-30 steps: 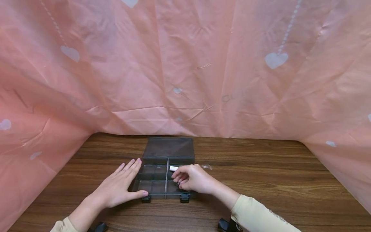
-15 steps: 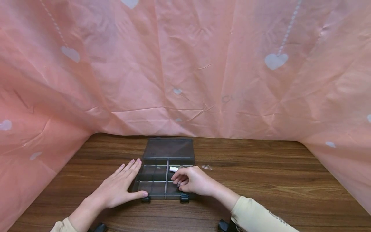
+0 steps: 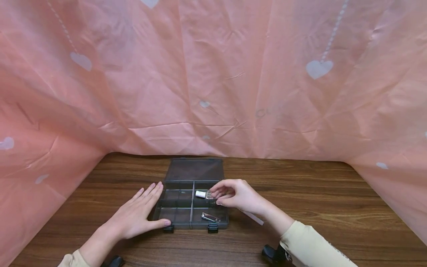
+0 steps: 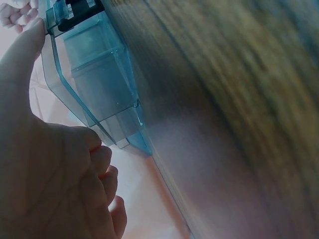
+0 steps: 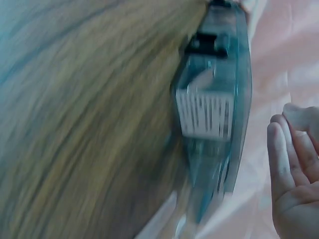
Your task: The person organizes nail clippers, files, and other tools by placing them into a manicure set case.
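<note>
A translucent dark divided box [image 3: 191,223] stands with its lid [image 3: 195,170] folded back. My left hand [image 3: 140,211] rests along its left side, fingers extended and thumb on the front corner; the left wrist view shows the thumb [image 4: 37,40] by a black latch. Inside the near right compartment lies a nail clipper [image 3: 211,217]. Behind it, a small clear bottle with a white cap [image 3: 201,194] lies on its side. Over the box's right edge, my right hand [image 3: 241,196] hovers with loosely bent fingers and nothing between them.
Partly under the right forearm, a thin white strip [image 3: 256,218] lies on the wooden table [image 3: 317,200]. The box's right wall carries a barcode label [image 5: 205,114]. A pink curtain with hearts [image 3: 213,92] encloses the table's back and sides.
My right hand has let go of the nail clipper in the near right compartment and moved up and to the right. The white strip has come into view. The left hand has stayed put.
</note>
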{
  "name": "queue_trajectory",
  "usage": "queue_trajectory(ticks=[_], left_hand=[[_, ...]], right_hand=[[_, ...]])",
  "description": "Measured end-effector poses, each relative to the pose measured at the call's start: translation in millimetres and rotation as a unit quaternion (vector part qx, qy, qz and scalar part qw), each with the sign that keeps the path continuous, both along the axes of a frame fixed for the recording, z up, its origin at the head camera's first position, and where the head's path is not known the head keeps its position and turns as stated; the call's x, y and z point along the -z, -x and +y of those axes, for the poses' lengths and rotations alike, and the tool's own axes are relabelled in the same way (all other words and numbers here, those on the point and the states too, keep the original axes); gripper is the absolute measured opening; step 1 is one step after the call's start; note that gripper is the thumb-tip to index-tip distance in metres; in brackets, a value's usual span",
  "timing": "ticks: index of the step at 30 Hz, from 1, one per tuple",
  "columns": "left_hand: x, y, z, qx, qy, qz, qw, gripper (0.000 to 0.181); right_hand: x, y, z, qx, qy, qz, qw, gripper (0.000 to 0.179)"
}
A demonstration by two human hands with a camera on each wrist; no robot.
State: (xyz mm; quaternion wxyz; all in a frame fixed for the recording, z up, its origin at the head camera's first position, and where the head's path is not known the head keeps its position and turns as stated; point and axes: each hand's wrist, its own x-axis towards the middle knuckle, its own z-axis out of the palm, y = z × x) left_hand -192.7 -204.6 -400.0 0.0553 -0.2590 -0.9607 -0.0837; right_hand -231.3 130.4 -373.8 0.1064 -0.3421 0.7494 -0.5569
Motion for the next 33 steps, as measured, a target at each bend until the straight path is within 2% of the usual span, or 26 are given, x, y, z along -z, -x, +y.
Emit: queue_trajectory(ticks=[2, 7, 15, 20, 25, 33], left_hand=[[0.0, -0.4, -0.5, 0.000, -0.001, -0.002, 1.0000, 0.104], [1.2, -0.5, -1.3, -0.001, -0.004, -0.004, 1.0000, 0.104], [4.8, -1.0, -3.2, -0.006, -0.005, -0.008, 0.9999, 0.104], [4.2, -0.2, -2.5, -0.003, -0.005, -0.012, 0.9999, 0.103], [2.0, 1.6, -1.5, -0.002, -0.007, -0.014, 0.9999, 0.104], [0.6, 3.1, -1.3, -0.003, -0.004, -0.014, 0.9999, 0.105]], right_hand=[[-0.9, 2.4, 10, 0.008, 0.003, -0.001, 1.0000, 0.030], [2.1, 9.6, 33, 0.035, -0.001, 0.029, 0.9989, 0.036], [21.6, 25.5, 59, 0.085, -0.028, 0.064, 0.9939, 0.037], [31.4, 31.1, 67, 0.098, -0.052, 0.054, 0.9924, 0.038], [34.8, 32.6, 71, 0.097, -0.078, 0.053, 0.9908, 0.039], [41.4, 35.3, 74, 0.119, -0.129, 0.080, 0.9811, 0.036]])
